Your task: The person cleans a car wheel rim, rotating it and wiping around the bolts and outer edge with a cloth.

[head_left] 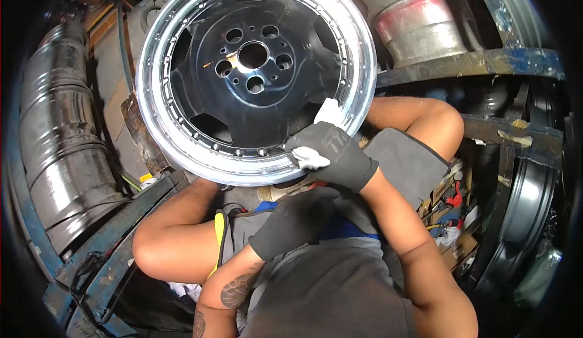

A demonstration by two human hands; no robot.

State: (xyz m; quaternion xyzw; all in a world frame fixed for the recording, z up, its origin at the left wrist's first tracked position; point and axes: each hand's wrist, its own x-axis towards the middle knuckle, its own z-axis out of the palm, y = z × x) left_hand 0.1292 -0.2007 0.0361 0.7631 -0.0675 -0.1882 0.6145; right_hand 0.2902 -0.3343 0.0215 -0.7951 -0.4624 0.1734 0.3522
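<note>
A car wheel rim (267, 118) with a black centre and a polished silver lip faces me, tilted, in front of my lap. My right hand (334, 156), in a dark grey glove, is at the lower right of its lip. The fingers are closed on a white cloth (311, 157); another white piece sticks out above the hand, against the lip. My left hand (297, 219), also gloved, is below the wheel, close to my right wrist and in front of my lap. Its back faces me, and its fingertips are hidden, so whatever it may hold does not show.
Bare metal wheel barrels (67, 131) are stacked on the left by a blue metal frame (115, 235). Another scuffed barrel (419, 25) sits on a rack beam (473, 64) at upper right. A dark rim (525, 204) stands at right, near cluttered small items (452, 216).
</note>
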